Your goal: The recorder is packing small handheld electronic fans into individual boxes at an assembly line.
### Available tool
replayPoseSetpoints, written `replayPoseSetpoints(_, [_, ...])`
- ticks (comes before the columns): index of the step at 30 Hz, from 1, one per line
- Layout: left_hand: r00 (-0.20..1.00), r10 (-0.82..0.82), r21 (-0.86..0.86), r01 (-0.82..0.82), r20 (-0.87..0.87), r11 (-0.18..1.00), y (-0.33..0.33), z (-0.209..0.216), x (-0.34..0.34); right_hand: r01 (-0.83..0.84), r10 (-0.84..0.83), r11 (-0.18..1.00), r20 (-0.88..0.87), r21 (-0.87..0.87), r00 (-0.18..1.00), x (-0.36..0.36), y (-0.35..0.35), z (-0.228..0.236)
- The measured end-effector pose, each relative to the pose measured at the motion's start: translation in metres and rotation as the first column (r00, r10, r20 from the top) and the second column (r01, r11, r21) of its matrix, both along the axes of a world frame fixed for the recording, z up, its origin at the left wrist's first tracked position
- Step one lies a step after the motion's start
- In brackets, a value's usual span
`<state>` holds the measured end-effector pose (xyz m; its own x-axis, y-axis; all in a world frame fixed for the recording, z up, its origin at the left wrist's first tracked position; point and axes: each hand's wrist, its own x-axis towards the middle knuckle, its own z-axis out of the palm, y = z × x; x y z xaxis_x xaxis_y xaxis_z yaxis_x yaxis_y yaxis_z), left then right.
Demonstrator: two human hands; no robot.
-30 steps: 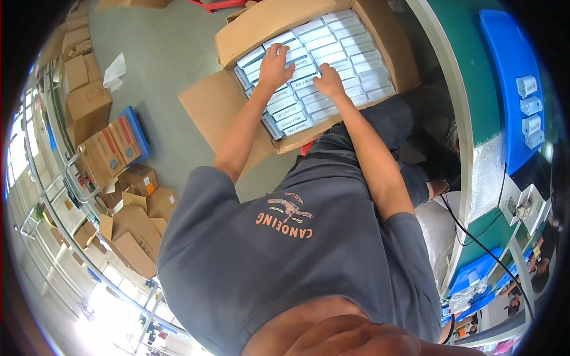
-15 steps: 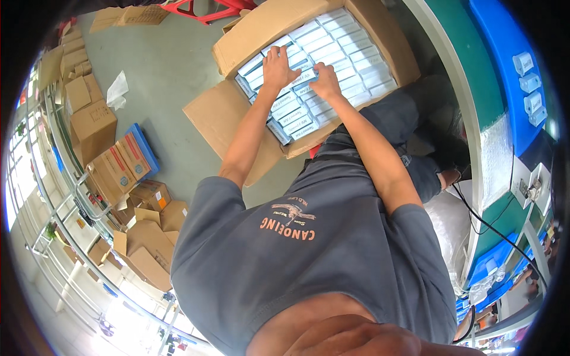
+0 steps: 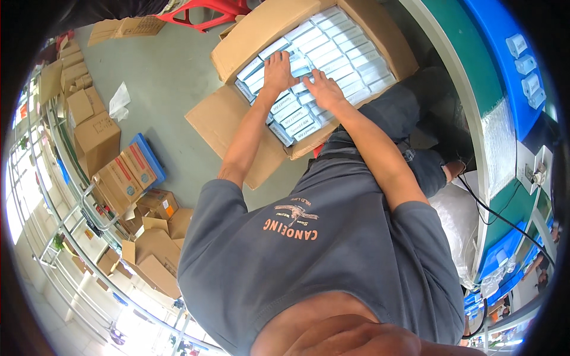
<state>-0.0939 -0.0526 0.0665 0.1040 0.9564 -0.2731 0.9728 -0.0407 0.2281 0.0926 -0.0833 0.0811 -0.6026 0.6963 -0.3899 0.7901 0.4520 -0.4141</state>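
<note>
An open cardboard carton [image 3: 237,121] sits on the grey floor in front of me, filled with rows of small white and light-blue packs [image 3: 347,50]. My left hand [image 3: 278,72] lies palm down on the packs near the carton's left side, fingers apart and reaching over a row. My right hand [image 3: 324,90] rests flat on the packs just beside it, fingers spread. Neither hand has a pack lifted. My grey shirt fills the lower part of the view.
Several cardboard boxes [image 3: 95,136] and a blue crate [image 3: 148,157] stand on the floor at the left beside metal shelving [image 3: 65,196]. A red stool [image 3: 208,9] is beyond the carton. A green workbench [image 3: 469,77] with blue trays [image 3: 510,65] runs along the right, with a white bag [image 3: 457,219].
Both hands stay on the packs, drawn slightly closer together. The view has shifted, so the carton sits a little lower and more central.
</note>
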Motion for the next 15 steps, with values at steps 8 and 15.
replayPoseSetpoints(8, [0.998, -0.055, 0.022, 0.055, 0.021, 0.998, 0.001, 0.009, -0.001, -0.179, 0.181, 0.978, -0.010, 0.105, 0.983, 0.001, -0.008, -0.004])
replayPoseSetpoints(15, [0.940, 0.151, -0.165, -0.103, 0.307, 0.981, 0.003, 0.020, -0.004, 0.118, -0.147, 0.968, -0.124, -0.220, 0.981, 0.020, 0.002, -0.018])
